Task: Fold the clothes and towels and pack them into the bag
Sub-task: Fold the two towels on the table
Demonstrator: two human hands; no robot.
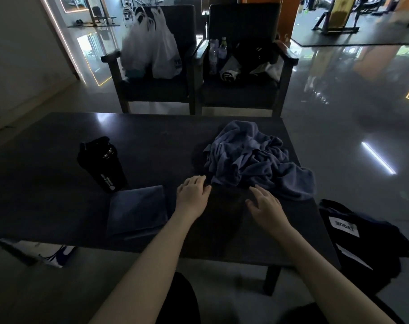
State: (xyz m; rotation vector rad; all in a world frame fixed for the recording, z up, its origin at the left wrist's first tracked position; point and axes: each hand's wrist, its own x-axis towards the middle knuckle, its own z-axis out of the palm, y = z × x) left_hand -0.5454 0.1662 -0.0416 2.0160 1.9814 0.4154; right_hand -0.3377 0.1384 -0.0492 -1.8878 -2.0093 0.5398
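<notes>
Dark garment [222, 218], near edge of surface [47, 188]: left hand [193, 195] and right hand [266, 206] rest flat, fingers extended. Crumpled blue towel [252, 157] just beyond.

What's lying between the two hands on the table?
In the head view, a dark cloth lies flat between the left hand and the right hand, both resting on it. It's too dim to tell its kind.

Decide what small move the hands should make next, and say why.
Probably fold the dark cloth in half: the left hand and right hand rest open at its edges, it looks flat, and the blue pile behind lies crumpled.
</notes>
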